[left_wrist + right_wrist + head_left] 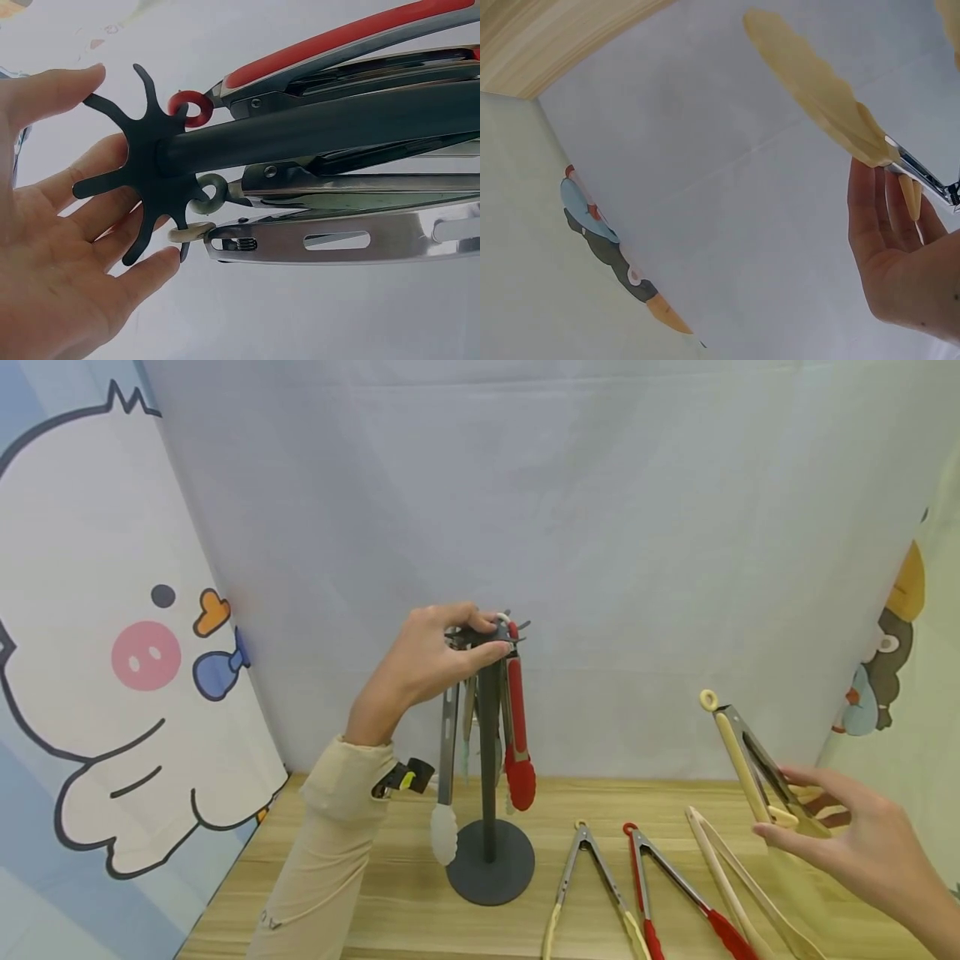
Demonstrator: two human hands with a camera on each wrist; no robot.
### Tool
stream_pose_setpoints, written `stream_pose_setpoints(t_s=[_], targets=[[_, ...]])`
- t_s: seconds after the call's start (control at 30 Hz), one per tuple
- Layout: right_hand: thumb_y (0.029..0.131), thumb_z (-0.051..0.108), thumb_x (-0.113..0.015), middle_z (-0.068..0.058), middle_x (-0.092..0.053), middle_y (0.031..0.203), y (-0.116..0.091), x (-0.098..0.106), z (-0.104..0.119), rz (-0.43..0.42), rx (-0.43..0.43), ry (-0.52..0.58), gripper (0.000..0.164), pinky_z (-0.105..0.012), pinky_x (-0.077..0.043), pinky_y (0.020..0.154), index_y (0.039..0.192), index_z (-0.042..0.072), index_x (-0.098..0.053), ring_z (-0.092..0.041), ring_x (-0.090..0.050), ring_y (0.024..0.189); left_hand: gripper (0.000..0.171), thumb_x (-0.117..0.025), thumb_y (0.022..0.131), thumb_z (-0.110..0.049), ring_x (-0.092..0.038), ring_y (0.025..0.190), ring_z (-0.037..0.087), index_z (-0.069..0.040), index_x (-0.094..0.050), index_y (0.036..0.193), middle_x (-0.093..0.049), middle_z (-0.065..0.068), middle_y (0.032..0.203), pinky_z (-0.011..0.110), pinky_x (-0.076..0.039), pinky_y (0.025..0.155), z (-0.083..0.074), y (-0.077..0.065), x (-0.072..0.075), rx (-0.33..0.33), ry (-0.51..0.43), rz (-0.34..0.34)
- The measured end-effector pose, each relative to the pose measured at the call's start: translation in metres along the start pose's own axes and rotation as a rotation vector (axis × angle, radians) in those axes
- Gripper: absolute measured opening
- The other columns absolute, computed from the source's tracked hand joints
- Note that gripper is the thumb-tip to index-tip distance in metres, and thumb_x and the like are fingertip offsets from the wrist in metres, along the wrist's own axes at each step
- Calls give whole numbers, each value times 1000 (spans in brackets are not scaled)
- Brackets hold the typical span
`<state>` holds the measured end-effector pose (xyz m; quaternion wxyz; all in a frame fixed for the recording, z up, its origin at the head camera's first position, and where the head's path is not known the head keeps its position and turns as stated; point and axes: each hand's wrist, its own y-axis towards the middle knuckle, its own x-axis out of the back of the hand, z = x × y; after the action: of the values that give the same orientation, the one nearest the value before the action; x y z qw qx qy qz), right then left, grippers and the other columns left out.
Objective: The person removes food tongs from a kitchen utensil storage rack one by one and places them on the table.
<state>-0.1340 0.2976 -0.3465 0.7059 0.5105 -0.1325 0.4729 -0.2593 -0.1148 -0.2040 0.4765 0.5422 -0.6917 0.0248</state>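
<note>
My left hand (423, 656) grips the top of a dark utensil rack (489, 760), which stands upright on a round base. In the left wrist view, the thumb meets one hook and the other fingers lie behind the hooked crown (154, 161). Several tongs hang there by their rings, among them red tongs (519, 718) and metal tongs with white tips (446, 760). Off to the right, my right hand (870, 839) holds cream-yellow tongs (733, 752) raised above the table, ring end up. Their pale scalloped tips (810, 82) show in the right wrist view.
On the wooden table (397, 893), right of the rack, lie spread yellow-tipped tongs (566, 878), red tongs (640, 877) and wooden tongs (726, 877). A pale cloth (637, 527) hangs behind the table, with cartoon-printed panels on both sides.
</note>
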Motion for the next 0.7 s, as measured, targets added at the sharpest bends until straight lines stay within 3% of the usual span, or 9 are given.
stream_pose_setpoints(t_s=[0.17, 0.37, 0.57, 0.7], targets=[[57, 22, -91, 42, -45, 100, -3, 2, -7, -15, 14, 11, 62, -11, -42, 55, 113, 9, -66, 5, -53, 65, 33, -65, 87, -38, -52, 113, 18, -12, -67, 107, -61, -1, 126, 37, -45, 83, 1, 0, 0, -7, 5, -1], [59, 26, -90, 42, -43, 97, -5, 3, -15, -3, -38, -28, 61, -15, -42, 52, 112, 9, -66, 7, -49, 66, 30, -63, 89, -35, -48, 120, 20, -10, -66, 106, -60, 0, 126, 41, -43, 90, 1, -2, 1, -27, 12, -8], [60, 28, -90, 17, -61, 96, -11, 2, -24, 16, -84, -61, 61, -22, -42, 47, 110, 6, -65, 5, -49, 60, 26, -63, 89, -32, -54, 113, 20, -10, -66, 103, -61, 0, 125, 38, -45, 87, 1, -2, 0, -53, -6, -13], [61, 30, -89, 31, -53, 95, -14, 1, -29, 20, -95, -80, 60, -21, -42, 47, 111, 5, -66, 7, -48, 61, 24, -62, 90, -31, -56, 111, 19, -11, -66, 102, -61, -1, 125, 36, -46, 84, 2, -2, 0, -62, -18, -11]])
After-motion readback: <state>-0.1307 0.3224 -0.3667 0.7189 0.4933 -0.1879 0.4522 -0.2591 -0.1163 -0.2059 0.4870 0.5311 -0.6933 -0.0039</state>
